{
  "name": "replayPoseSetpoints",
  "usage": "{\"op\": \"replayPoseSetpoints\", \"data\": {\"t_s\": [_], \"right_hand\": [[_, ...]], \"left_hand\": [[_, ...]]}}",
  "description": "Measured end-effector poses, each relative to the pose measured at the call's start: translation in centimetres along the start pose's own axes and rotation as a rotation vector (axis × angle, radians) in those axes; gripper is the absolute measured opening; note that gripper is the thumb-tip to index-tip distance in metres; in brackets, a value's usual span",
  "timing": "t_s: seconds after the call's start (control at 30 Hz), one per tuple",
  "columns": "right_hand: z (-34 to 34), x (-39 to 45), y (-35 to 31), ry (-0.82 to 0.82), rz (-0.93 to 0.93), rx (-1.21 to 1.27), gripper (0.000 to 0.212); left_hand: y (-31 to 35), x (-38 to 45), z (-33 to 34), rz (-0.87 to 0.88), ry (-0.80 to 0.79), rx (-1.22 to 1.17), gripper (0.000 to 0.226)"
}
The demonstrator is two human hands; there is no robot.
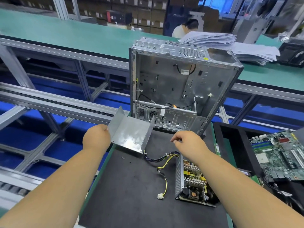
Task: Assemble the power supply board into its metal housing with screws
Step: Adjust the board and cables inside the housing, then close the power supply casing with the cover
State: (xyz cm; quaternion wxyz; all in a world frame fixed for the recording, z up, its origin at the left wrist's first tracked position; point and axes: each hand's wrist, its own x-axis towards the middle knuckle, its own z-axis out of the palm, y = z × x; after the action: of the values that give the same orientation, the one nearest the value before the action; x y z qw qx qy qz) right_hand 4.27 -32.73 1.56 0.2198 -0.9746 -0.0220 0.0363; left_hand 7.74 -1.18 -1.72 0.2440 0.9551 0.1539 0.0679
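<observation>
Gripping the left wall of the metal housing cover (131, 134), my left hand (96, 139) has its fingers curled round that upturned edge, holding the U-shaped sheet tilted over the far left corner of the black mat (131, 186), with part of it hanging past the mat's left edge. My right hand (189, 143) hovers above the far middle of the mat, fingers loosely curled and drawn together toward the thumb — whether they pinch anything I cannot tell, since the fingertips are small and blurred. The power supply board (194, 180) lies in its perforated tray near the right edge of the mat, partly under my right forearm, heat sinks and coils facing up. Its wire bundle (162, 158) snakes leftward across the mat — one yellow-and-black lead ends in a white connector (160, 196) toward the near middle. Two small dark screws (126, 159) sit just beside the cover's near corner. An open computer chassis (181, 86) stands upright at the far edge of the mat, and a green motherboard (279, 155) rests in a black tray well to the right.
</observation>
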Motion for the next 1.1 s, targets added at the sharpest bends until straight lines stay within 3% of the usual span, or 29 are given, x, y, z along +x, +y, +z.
{"op": "replayPoseSetpoints", "data": {"t_s": [0.13,0.27,0.37,0.5,0.57,0.9,1.1], "right_hand": [[0.0,-0.1,0.0,0.002,0.012,0.049,0.024],[-0.4,-0.3,0.0,0.026,0.054,0.212,0.019],[-1.4,-0.7,-0.2,0.052,0.175,0.564,0.015],[-2.6,-1.7,-0.2,-0.040,0.280,1.150,0.037],[-3.2,-2.7,0.3,-0.036,0.280,1.272,0.043],[-6.6,-6.5,4.0,0.062,0.360,1.188,0.045],[-7.5,-8.2,5.8,0.082,0.395,1.179,0.042]], "left_hand": [[0.7,-0.3,-1.1,0.002,0.043,-0.121,0.026],[2.3,-1.1,-1.5,0.035,-0.013,-0.233,0.029],[4.3,-2.1,-1.2,0.030,-0.125,-0.402,0.028],[7.8,-4.2,0.0,-0.040,-0.329,-0.746,0.021],[9.4,-5.4,0.7,-0.062,-0.428,-0.837,0.021],[15.0,-9.9,3.5,-0.465,-0.727,-1.092,0.018],[16.9,-11.0,3.8,-0.479,-0.761,-1.162,0.021]]}}
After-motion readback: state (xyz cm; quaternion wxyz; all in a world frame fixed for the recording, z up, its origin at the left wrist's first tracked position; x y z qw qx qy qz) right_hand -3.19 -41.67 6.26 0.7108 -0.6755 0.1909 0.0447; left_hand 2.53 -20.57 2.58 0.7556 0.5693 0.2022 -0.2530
